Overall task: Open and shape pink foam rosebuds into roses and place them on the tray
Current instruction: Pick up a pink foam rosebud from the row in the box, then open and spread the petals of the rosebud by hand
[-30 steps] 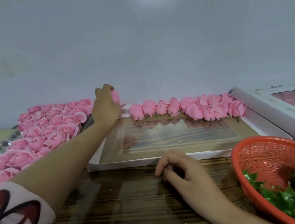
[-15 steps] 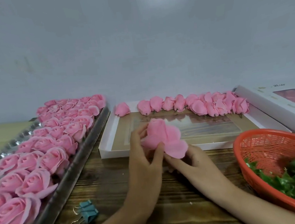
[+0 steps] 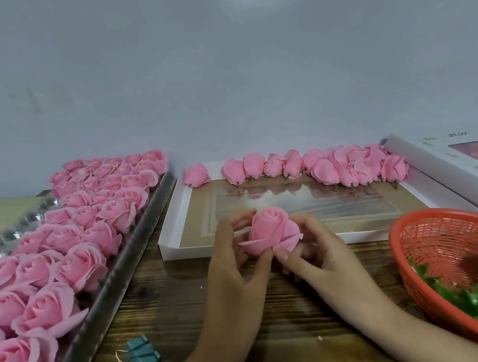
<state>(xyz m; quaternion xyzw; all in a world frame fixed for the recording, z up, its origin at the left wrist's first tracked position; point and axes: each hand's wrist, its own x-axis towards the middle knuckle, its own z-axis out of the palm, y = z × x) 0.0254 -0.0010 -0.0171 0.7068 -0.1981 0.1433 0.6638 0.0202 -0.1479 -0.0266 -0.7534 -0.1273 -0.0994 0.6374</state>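
**Petals at risk of tearing**

Just in front of the white box (image 3: 177, 249), the rosebud (image 3: 270, 230) is sitting between both hands — left hand (image 3: 234, 258) and right hand (image 3: 311, 247) are pinching its outer petals. Pulling too hard is likely tearing foam — or crushing the centre.

A dark wooden table (image 3: 163, 314) carries everything. Along its left edge lies a long tray (image 3: 118, 286) packed with opened pink roses (image 3: 68, 239). At the back middle sits a flat white box (image 3: 173, 242) with closed rosebuds (image 3: 313, 166) lined along its far side. A red basket (image 3: 434, 236) of green leaves fills the right edge, a white carton (image 3: 437, 158) behind it. Teal binder clips (image 3: 142, 358) lie near the front
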